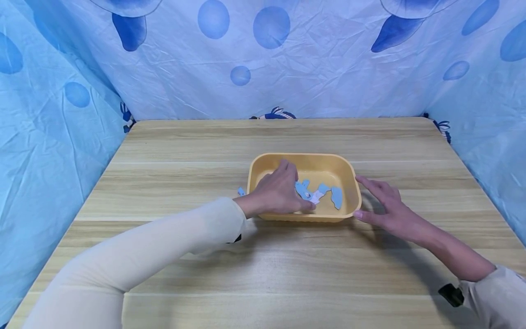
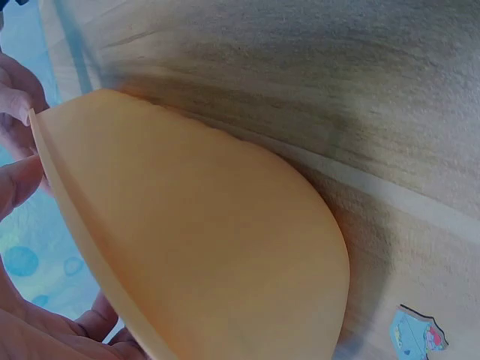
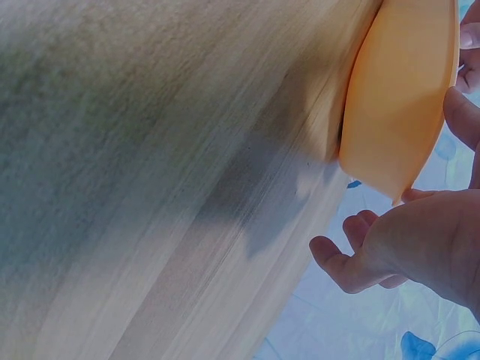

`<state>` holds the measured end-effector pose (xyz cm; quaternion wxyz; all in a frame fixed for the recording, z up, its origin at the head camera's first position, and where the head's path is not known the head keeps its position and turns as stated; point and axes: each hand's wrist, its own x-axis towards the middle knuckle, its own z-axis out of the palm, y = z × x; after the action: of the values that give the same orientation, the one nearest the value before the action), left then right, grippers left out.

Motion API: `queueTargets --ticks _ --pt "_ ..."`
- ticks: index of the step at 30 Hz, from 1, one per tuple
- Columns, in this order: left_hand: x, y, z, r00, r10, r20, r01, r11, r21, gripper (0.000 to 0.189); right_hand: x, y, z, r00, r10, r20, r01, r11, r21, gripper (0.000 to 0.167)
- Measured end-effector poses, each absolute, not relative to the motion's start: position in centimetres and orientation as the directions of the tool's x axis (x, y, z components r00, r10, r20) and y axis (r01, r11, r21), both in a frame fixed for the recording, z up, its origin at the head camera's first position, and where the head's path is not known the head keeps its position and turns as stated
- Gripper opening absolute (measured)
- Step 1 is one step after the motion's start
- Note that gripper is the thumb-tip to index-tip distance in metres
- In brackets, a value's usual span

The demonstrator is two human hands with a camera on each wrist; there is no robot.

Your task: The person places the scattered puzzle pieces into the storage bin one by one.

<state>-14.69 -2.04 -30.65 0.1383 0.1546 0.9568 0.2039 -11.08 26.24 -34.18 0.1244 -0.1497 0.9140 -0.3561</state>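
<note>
A tan plastic tray (image 1: 304, 157) sits on the wooden table. Inside lie several light-blue jigsaw-like pieces (image 1: 336, 197), one part pale pink. My left hand (image 1: 279, 189) reaches over the tray's left half, thumb near the front rim and fingers bent down into it; the palm side is hidden. At the right end, my right hand (image 1: 386, 205) has its thumb and forefinger spread, their tips at the rim. In the right wrist view its other fingers (image 3: 337, 262) are loosely bent and hold nothing. The tray's outer wall (image 2: 202, 210) fills the left wrist view.
One loose blue piece (image 2: 416, 334) lies on the table just outside the tray's left end. The wooden tabletop (image 1: 185, 151) extends around the tray. Blue patterned sheets (image 1: 263, 82) hang behind and at both sides of the table.
</note>
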Motion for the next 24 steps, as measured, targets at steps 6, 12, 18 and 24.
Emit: queueTargets --ticks 6,12,18,24 --pt "-14.7 -1.8 -31.0 -0.907 0.375 -0.193 0.282 0.879 0.386 0.067 -11.1 26.2 -34.1 -0.925 -0.358 -0.128 -0.178 0.706 -0.686 0.085" --pt "-14.7 -2.0 -31.3 -0.898 0.382 -0.219 0.279 0.879 0.386 0.068 -11.1 26.2 -34.1 -0.925 -0.361 -0.121 -0.181 0.698 -0.693 0.084" --pt "-14.7 -2.3 -31.2 -0.894 0.385 -0.230 0.276 0.877 0.394 0.069 -11.1 26.2 -34.1 -0.924 -0.363 -0.117 -0.185 0.695 -0.694 0.084" --pt "-14.6 -2.9 -30.6 -0.895 0.382 -0.230 0.261 0.867 0.425 0.064 -11.1 26.2 -34.1 -0.924 -0.365 -0.116 -0.187 0.694 -0.695 0.084"
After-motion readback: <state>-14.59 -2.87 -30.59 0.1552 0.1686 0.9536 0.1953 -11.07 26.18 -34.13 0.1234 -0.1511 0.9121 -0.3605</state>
